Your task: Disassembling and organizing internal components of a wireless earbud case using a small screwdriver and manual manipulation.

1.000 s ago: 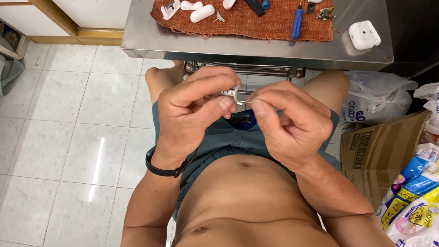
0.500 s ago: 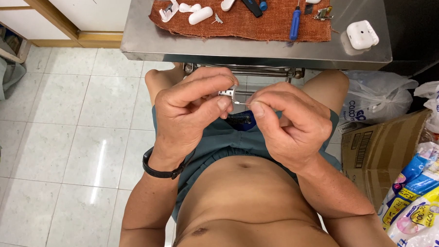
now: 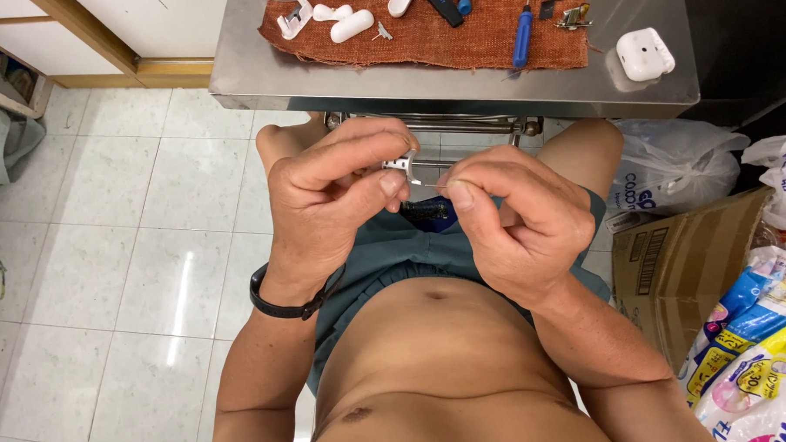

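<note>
My left hand (image 3: 335,197) pinches a small white plastic part (image 3: 406,165) between thumb and fingers, held over my lap. My right hand (image 3: 519,217) pinches a thin metal pin or wire (image 3: 433,186) whose tip touches that part. Both hands meet just below the edge of a metal table (image 3: 441,87). A black band (image 3: 278,303) sits on my left wrist. On the table lies a rust-coloured cloth (image 3: 439,36) with white earbud pieces (image 3: 351,25), a blue-handled screwdriver (image 3: 521,35) and a dark tool (image 3: 442,0). A white earbud case (image 3: 645,54) stands on the bare metal at the right.
A cardboard box (image 3: 682,267) and printed plastic packs (image 3: 754,348) stand at my right, with white plastic bags (image 3: 679,172) behind them. White floor tiles (image 3: 133,256) spread to the left. A wooden cabinet base (image 3: 117,61) runs along the top left.
The view has shifted slightly; my hands stay pinched together at the same spot, with the right fingers working the pin a little against the white part.
</note>
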